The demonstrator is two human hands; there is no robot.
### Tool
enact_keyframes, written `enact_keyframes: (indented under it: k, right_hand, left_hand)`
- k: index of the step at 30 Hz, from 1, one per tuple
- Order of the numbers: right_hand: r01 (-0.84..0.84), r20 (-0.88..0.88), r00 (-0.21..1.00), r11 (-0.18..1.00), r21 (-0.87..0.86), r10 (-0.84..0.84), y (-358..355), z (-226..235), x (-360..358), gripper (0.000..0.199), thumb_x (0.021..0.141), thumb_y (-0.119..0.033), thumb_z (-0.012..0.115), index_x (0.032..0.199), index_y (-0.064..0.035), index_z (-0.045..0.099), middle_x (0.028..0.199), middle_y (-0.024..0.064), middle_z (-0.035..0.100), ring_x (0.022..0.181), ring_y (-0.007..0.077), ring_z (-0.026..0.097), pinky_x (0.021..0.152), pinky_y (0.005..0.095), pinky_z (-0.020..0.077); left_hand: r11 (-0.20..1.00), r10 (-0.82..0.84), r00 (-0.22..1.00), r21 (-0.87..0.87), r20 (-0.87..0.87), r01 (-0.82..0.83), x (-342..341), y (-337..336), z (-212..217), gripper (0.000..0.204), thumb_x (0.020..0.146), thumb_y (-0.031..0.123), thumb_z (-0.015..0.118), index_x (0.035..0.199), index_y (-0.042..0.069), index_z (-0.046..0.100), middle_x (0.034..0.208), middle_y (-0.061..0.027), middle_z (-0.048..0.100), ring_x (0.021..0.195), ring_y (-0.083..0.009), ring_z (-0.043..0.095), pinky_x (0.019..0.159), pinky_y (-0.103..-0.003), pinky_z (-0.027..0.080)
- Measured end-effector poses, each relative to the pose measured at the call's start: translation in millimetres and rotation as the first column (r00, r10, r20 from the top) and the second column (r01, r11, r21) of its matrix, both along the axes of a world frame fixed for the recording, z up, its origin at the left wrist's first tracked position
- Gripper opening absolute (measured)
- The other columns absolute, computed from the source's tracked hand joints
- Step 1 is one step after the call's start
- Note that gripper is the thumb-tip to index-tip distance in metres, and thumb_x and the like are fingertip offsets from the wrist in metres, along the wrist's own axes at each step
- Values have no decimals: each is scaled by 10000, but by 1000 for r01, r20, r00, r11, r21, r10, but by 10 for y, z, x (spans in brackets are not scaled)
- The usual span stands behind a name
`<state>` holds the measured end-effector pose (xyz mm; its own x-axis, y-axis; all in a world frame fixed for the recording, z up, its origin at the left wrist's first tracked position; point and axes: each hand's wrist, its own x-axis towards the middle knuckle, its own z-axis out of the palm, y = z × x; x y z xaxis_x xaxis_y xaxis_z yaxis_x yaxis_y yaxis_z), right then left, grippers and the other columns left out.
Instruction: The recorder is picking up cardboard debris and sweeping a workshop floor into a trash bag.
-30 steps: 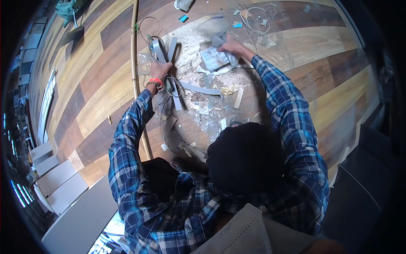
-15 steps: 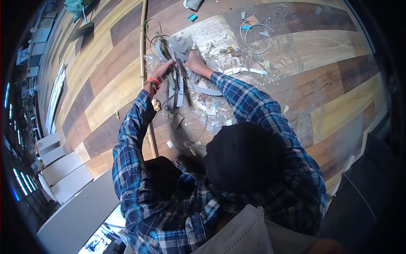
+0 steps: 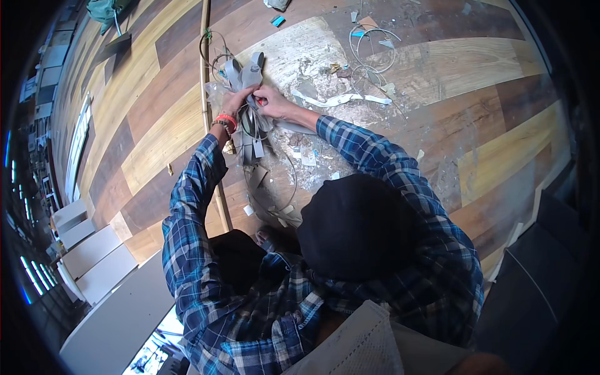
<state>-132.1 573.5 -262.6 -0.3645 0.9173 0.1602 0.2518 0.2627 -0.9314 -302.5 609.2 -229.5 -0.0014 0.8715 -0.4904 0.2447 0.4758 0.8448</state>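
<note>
A bundle of grey, ribbon-like strips (image 3: 252, 75) lies over the scuffed floor patch, its looped ends sticking up beyond my hands and loose ends trailing toward me. My left hand (image 3: 235, 104), with red and dark bands at the wrist, is closed around the left side of the bundle. Pressed close to it, my right hand (image 3: 275, 105) is bent shut at the bundle's middle, its fingertips pinching among the strips. Something small and red shows by those fingertips, too small to name. Crumpled clear plastic (image 3: 214, 95) sits just left of the strips.
A long thin wooden pole (image 3: 205, 69) runs along the left. Right of the bundle lie a white curled strip (image 3: 350, 98) and a loose coil of thin cord (image 3: 392, 59). Scraps (image 3: 308, 159) litter the floor. A dark green bundle (image 3: 103, 12) is at far left.
My right hand has come down and closer to my left. The strips' upper ends, crumpled under it before, now stand up as loops. A thin loop now shows below the bundle.
</note>
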Motion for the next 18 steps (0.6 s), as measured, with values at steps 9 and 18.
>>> enact_keyframes:
  k: [9,18]
  right_hand:
    - [-230,-664,713,820,-524,-225,42,24,790,324,820,-3,635,1130,88,608,935,93,651,836,126,624,715,234,512]
    - [277,-34,958,948,-157,-285,361,365,1769,431,779,-194,743,1114,57,637,958,107,642,817,147,603,760,271,501]
  left_hand:
    - [994,-60,998,90,20,58,227,25,109,340,728,186,760,1009,12,681,908,-39,689,746,-136,636,685,-279,514]
    - [913,-106,950,349,-292,209,-206,412,435,387,673,233,797,959,-3,686,891,-102,710,771,-209,675,713,-342,541]
